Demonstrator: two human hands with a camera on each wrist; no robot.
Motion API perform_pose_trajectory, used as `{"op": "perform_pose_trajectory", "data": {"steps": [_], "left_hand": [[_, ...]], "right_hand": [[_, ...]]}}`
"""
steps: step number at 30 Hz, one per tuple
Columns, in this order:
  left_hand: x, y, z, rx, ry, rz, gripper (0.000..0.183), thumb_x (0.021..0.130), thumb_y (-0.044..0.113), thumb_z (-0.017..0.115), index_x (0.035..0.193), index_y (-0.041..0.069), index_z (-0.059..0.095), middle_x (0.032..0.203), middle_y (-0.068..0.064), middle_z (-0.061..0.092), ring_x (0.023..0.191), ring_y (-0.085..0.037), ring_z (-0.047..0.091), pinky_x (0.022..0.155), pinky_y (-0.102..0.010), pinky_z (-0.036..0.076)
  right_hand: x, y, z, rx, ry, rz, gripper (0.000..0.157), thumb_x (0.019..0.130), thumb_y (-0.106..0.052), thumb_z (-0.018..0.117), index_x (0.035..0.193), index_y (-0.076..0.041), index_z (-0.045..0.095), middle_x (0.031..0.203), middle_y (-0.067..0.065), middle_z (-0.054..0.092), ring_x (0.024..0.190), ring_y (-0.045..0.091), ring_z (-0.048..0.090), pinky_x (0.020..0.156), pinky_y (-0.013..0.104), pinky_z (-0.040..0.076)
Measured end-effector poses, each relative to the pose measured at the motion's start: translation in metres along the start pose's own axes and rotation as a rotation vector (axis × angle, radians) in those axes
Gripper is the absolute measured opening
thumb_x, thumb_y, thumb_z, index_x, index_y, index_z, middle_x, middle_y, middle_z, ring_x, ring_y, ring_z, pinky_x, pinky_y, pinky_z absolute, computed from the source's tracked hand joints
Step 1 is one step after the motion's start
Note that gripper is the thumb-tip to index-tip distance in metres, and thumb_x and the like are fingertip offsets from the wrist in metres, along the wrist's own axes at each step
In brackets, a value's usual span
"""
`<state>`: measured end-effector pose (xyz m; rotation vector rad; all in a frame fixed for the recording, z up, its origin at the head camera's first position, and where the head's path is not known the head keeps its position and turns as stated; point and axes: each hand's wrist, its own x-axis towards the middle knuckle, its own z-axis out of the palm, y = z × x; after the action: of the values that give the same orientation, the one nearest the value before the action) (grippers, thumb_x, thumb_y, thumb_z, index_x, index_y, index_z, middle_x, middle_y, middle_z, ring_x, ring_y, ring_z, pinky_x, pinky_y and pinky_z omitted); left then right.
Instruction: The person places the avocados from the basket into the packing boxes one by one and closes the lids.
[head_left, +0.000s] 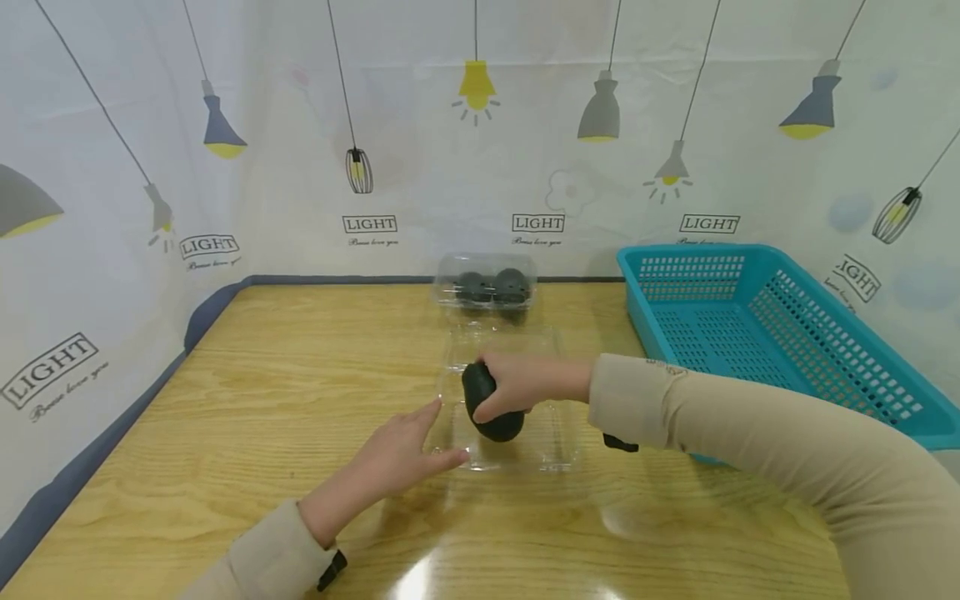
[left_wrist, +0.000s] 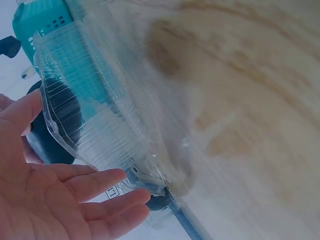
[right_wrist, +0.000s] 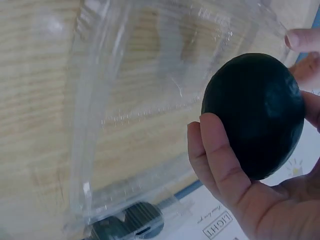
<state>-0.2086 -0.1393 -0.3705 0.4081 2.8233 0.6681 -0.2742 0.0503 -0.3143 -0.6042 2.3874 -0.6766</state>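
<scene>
My right hand (head_left: 517,383) grips a smooth, dark green avocado (right_wrist: 252,117), fingers and thumb curled round its sides. It is held over an opened clear plastic clamshell box (head_left: 551,437) that lies on the wooden table. At the left edge of the box is my left hand (head_left: 393,454), thumb and fingers spread and relaxed, fingertips right at the rim. The left wrist view shows that hand (left_wrist: 55,200) palm up beside the box wall (left_wrist: 107,135), holding nothing. Behind stands a second clear box (head_left: 447,271) with dark round avocados (head_left: 512,285) inside.
A turquoise plastic basket (head_left: 656,321) with perforated walls stands at the right, behind my right forearm. The wooden table (head_left: 300,358) runs back to a white backdrop (head_left: 450,175) printed with hanging lamps.
</scene>
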Motion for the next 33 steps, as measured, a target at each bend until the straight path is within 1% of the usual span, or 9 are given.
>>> {"op": "perform_pose_trajectory", "data": {"steps": [5, 7, 14, 16, 20, 25, 29, 31, 33], "left_hand": [[0.000, 0.001, -0.001, 0.002, 0.002, -0.006, 0.085, 0.080, 0.057, 0.060, 0.142, 0.005, 0.032, 0.134, -0.018, 0.047, 0.123, -0.039, 0.042, 0.097, -0.051, 0.039], [0.000, 0.001, -0.001, 0.005, 0.007, -0.005, 0.085, 0.080, 0.056, 0.060, 0.142, 0.004, 0.032, 0.133, -0.019, 0.048, 0.123, -0.039, 0.043, 0.097, -0.051, 0.039], [0.000, 0.002, -0.001, 0.009, -0.004, -0.011, 0.087, 0.080, 0.058, 0.059, 0.142, 0.003, 0.031, 0.135, -0.019, 0.046, 0.123, -0.038, 0.042, 0.097, -0.051, 0.039], [0.000, 0.002, -0.001, 0.008, -0.007, -0.013, 0.087, 0.080, 0.058, 0.059, 0.142, 0.004, 0.031, 0.135, -0.019, 0.046, 0.124, -0.038, 0.042, 0.097, -0.052, 0.039], [0.000, 0.001, -0.001, 0.006, 0.002, -0.006, 0.086, 0.081, 0.056, 0.060, 0.142, 0.003, 0.031, 0.134, -0.020, 0.046, 0.123, -0.039, 0.042, 0.096, -0.052, 0.039], [0.000, 0.001, 0.000, 0.014, 0.009, -0.003, 0.086, 0.080, 0.055, 0.060, 0.142, 0.003, 0.031, 0.134, -0.020, 0.046, 0.123, -0.039, 0.042, 0.096, -0.052, 0.039], [0.001, 0.000, 0.000, 0.019, -0.004, -0.010, 0.086, 0.081, 0.056, 0.059, 0.143, 0.004, 0.030, 0.136, -0.019, 0.045, 0.123, -0.039, 0.042, 0.096, -0.052, 0.039], [0.001, 0.000, -0.001, 0.017, -0.008, -0.009, 0.087, 0.081, 0.056, 0.059, 0.143, 0.004, 0.030, 0.136, -0.019, 0.045, 0.124, -0.038, 0.042, 0.097, -0.052, 0.039], [0.001, 0.000, -0.001, 0.014, -0.011, -0.006, 0.087, 0.080, 0.057, 0.059, 0.143, 0.003, 0.030, 0.136, -0.020, 0.044, 0.124, -0.038, 0.042, 0.097, -0.052, 0.039]], "right_hand": [[0.009, 0.003, 0.013, -0.016, 0.013, -0.031, 0.069, 0.079, -0.024, 0.067, 0.135, -0.004, 0.033, 0.104, 0.009, 0.052, 0.076, 0.018, 0.056, 0.057, 0.032, 0.051], [0.012, 0.004, 0.018, -0.018, 0.016, -0.033, 0.071, 0.078, -0.024, 0.067, 0.136, -0.004, 0.032, 0.104, 0.010, 0.052, 0.077, 0.018, 0.056, 0.057, 0.030, 0.051], [0.019, 0.009, 0.030, 0.043, -0.025, -0.058, 0.063, 0.080, -0.023, 0.065, 0.133, -0.006, 0.035, 0.102, 0.008, 0.053, 0.077, 0.018, 0.057, 0.062, 0.032, 0.050], [0.021, 0.010, 0.034, 0.054, -0.020, -0.080, 0.060, 0.080, -0.022, 0.064, 0.131, -0.005, 0.037, 0.100, 0.007, 0.053, 0.077, 0.017, 0.057, 0.062, 0.029, 0.049], [0.025, 0.012, 0.040, 0.033, 0.024, -0.133, 0.054, 0.081, -0.023, 0.064, 0.127, -0.005, 0.043, 0.098, 0.006, 0.055, 0.077, 0.016, 0.055, 0.063, 0.028, 0.048], [0.026, 0.015, 0.042, 0.016, 0.059, -0.122, 0.065, 0.082, -0.030, 0.064, 0.136, -0.006, 0.037, 0.106, 0.008, 0.056, 0.082, 0.015, 0.055, 0.068, 0.029, 0.047], [0.028, 0.015, 0.045, 0.022, 0.063, -0.095, 0.066, 0.084, -0.034, 0.063, 0.138, -0.008, 0.034, 0.104, 0.010, 0.057, 0.079, 0.017, 0.057, 0.065, 0.029, 0.049], [0.028, 0.015, 0.047, 0.009, 0.064, -0.087, 0.070, 0.085, -0.035, 0.062, 0.139, -0.005, 0.031, 0.107, 0.012, 0.056, 0.081, 0.017, 0.057, 0.066, 0.029, 0.049], [0.028, 0.014, 0.048, 0.001, 0.057, -0.079, 0.075, 0.085, -0.037, 0.061, 0.142, -0.003, 0.026, 0.114, 0.014, 0.055, 0.087, 0.019, 0.057, 0.072, 0.031, 0.049]]}}
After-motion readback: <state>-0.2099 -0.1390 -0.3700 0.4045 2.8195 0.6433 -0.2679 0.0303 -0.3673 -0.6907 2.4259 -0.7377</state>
